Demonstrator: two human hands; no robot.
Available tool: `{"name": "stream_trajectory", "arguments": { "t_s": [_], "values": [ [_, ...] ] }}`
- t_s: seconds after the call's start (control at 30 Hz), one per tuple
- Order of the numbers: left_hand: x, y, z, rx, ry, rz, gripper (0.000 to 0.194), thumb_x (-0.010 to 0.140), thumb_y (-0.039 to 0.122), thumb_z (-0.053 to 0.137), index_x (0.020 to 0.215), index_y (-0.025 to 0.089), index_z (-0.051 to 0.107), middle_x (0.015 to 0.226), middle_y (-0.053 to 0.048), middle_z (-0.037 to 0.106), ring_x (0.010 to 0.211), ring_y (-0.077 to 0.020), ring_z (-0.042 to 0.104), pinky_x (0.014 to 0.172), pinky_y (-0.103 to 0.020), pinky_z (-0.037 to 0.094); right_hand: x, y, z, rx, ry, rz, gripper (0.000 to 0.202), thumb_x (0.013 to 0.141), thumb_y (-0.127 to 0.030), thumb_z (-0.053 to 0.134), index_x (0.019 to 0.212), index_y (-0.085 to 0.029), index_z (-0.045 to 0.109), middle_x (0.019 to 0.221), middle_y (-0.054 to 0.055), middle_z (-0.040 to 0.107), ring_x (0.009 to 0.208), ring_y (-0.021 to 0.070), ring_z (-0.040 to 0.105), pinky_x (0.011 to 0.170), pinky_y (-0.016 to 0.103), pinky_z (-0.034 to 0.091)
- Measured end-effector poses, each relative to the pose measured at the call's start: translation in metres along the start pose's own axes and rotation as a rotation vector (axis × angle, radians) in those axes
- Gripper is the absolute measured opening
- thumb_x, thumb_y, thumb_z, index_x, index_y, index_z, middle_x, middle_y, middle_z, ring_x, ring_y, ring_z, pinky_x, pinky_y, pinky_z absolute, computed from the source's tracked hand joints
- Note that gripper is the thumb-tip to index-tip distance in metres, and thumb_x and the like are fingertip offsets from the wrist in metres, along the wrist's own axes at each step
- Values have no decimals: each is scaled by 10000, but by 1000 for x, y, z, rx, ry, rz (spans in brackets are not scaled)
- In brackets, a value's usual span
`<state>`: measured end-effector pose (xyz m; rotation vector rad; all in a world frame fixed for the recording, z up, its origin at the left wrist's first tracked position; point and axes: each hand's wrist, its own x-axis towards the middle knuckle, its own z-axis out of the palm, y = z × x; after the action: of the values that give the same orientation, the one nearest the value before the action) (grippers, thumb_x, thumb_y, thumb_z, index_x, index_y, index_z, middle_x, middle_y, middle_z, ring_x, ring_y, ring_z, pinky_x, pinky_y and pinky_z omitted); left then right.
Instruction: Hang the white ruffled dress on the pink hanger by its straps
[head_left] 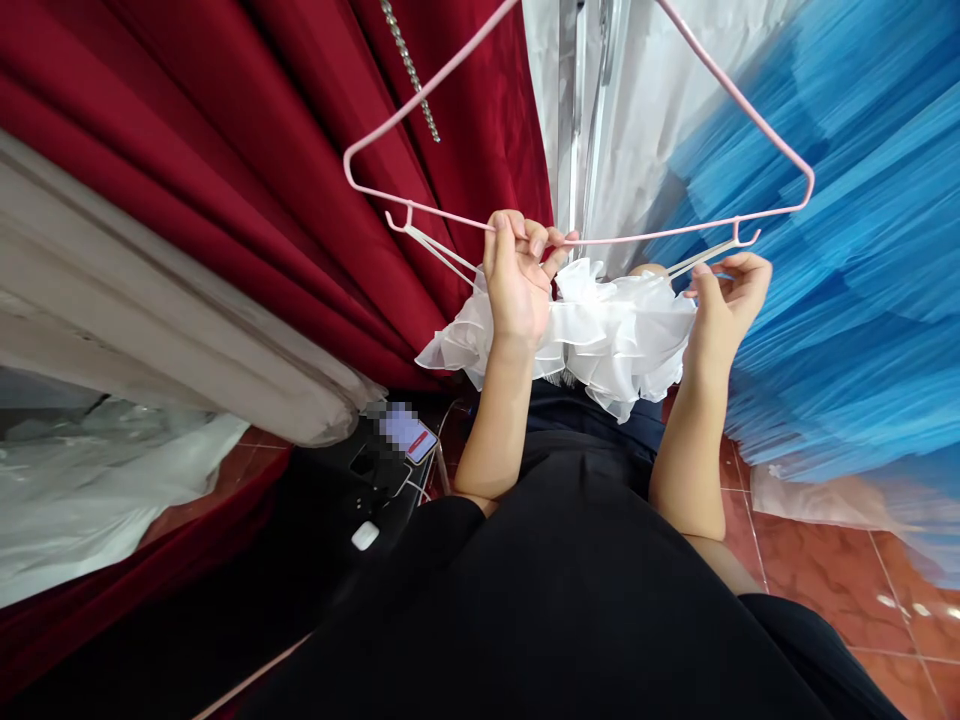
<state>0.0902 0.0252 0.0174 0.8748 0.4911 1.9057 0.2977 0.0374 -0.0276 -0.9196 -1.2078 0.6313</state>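
Observation:
A pink clothes hanger [637,238] spans the upper middle of the head view, its top cut off by the frame edge. My left hand [519,275] is closed, its fingertips pinching the hanger's bottom bar left of the middle. Below the bar hangs a white ruffled garment [622,335], its thin straps looped over the small hooks near both ends of the hanger. At the garment's right edge is my right hand [724,300], with thumb and fingers pinched beside the right strap. My left forearm hides part of the ruffles.
Dark red drapes [465,110] and a beaded strand [411,65] are at the left, with pale fabric [165,290] beside them. Blue tulle [840,230] fills the right. A lit phone [412,435] and a small white case [365,536] lie on a black surface. Red tiles [810,560] cover the floor.

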Motion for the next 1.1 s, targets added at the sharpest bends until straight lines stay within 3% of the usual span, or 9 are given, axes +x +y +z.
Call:
{"name": "stream_trajectory", "arguments": {
  "t_s": [0.13, 0.27, 0.4, 0.57, 0.67, 0.8, 0.97, 1.1],
  "values": [
    [0, 1, -2, -12, 1, 1, 283, 962, 424, 441, 774, 215, 405, 651, 24, 395, 722, -122, 610, 928, -345, 524, -5, -11, 4, 67, 27, 12, 61, 846, -270, 626, 827, -215, 609, 769, -12, 598, 667, 96, 586, 684, 255, 511],
    [2, 3, -5, -55, -2, -20, 286, 973, 406, 428, 765, 209, 422, 637, 30, 375, 680, -113, 592, 885, -341, 546, -12, -29, 5, 70, 26, 92, 201, 855, -312, 635, 691, -197, 647, 669, 0, 633, 581, 95, 605, 613, 246, 526],
    [2, 3, -4, -72, 20, -20, 294, 976, 407, 423, 759, 209, 437, 618, 34, 381, 650, -109, 581, 838, -321, 562, -13, -34, -5, 7, 47, 234, 108, 812, -229, 637, 728, -185, 689, 620, 0, 643, 529, 100, 626, 546, 231, 545],
    [2, 1, -3, -14, 54, -16, 300, 976, 403, 417, 743, 215, 424, 591, 30, 397, 637, -114, 575, 847, -309, 565, -11, -35, -8, 25, 114, 213, 106, 760, -149, 605, 684, -178, 674, 571, -17, 619, 501, 93, 611, 506, 209, 514],
    [3, 3, -5, 10, 51, -33, 304, 976, 412, 405, 740, 222, 421, 598, 23, 392, 644, -124, 569, 854, -319, 563, -10, -41, -9, 168, 111, 157, 124, 764, -157, 583, 675, -194, 661, 619, -17, 610, 568, 104, 635, 570, 236, 533],
    [4, 7, -7, 28, 39, -49, 303, 969, 427, 404, 740, 230, 408, 607, 17, 369, 643, -133, 551, 854, -322, 558, -10, -58, -18, 390, -2, 194, 90, 774, -192, 621, 731, -191, 700, 704, 6, 608, 663, 122, 653, 672, 284, 566],
    [5, 9, -9, 92, 51, -43, 321, 952, 473, 420, 743, 230, 406, 636, 9, 400, 656, -137, 552, 860, -335, 543, -5, -72, -30, 426, 78, 138, 76, 776, -224, 671, 787, -231, 746, 761, 19, 640, 680, 132, 635, 775, 316, 585],
    [4, 10, -9, 129, 53, -21, 328, 950, 495, 418, 752, 235, 417, 646, 5, 427, 672, -144, 567, 861, -342, 544, 8, -69, -33, 434, 118, 175, 175, 719, -267, 709, 889, -279, 750, 986, 10, 689, 952, 178, 675, 987, 326, 551]
  ]
}}
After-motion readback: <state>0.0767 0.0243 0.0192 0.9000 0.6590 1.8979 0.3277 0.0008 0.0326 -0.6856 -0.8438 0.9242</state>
